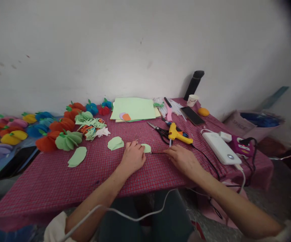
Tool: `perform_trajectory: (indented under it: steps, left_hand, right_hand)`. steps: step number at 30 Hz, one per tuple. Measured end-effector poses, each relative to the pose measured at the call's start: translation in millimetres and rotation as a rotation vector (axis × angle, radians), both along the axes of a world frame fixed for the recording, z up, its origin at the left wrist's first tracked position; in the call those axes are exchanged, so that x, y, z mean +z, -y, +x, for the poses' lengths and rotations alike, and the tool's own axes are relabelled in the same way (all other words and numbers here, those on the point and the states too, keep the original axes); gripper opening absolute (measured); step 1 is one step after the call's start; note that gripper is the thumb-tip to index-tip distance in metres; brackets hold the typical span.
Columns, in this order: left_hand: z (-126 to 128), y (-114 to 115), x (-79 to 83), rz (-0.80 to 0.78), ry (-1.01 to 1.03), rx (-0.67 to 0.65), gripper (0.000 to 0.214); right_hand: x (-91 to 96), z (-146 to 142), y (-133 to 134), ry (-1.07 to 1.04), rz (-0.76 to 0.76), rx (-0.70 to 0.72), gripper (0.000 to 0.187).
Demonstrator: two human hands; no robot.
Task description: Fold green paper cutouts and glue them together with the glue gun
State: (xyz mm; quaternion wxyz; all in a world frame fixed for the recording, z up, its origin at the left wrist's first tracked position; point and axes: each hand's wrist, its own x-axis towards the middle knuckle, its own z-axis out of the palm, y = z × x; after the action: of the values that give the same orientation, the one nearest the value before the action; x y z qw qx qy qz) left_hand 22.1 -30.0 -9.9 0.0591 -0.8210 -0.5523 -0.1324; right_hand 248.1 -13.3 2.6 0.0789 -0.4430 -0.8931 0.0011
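My left hand point(134, 155) rests on the table, fingers bent and closed over the left end of a small light-green paper piece point(147, 148). In my right hand point(182, 157) is a thin dark stick point(157, 153), pinched at its right end. Its left tip lies beside the lower edge of the green paper; I cannot tell whether they touch. Left of my left hand lie a folded green paper stack point(115, 143) and another one point(77, 157). Beyond my right hand is a yellow glue gun point(179, 133), with dark-handled scissors point(160, 131) beside it.
Coloured paper pumpkins point(68, 139) crowd the left, near paper scraps point(95, 129). Green sheets point(135, 107) lie at the back. A phone point(192, 115), paper cup point(192, 100), black bottle point(194, 84), white power bank point(219, 147) and purple power adapter point(242, 147) stand right, with trailing cords.
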Motion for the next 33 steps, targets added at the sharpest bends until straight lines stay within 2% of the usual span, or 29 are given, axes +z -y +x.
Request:
perform_trajectory:
  steps: [19,28,30,33]
  left_hand:
    - [-2,-3,-2.7,0.018,-0.009,0.014,0.021]
    - [-2,-12,-14.1,0.101,0.002,0.001,0.017]
    - [-3,-13,-12.3,0.111,0.020,0.022,0.020]
    - [-10,-13,-0.7,0.152,0.089,0.107,0.023]
  right_hand:
    - [-16.6,-1,0,-0.039,0.121,-0.026,0.029]
    - [-13.4,-5,-7,-0.087,0.163,-0.040,0.027]
    - [-11.9,-3,-9,-0.108,0.170,-0.042,0.027]
    - [-8.7,1,-13,-0.150,0.155,-0.043,0.025]
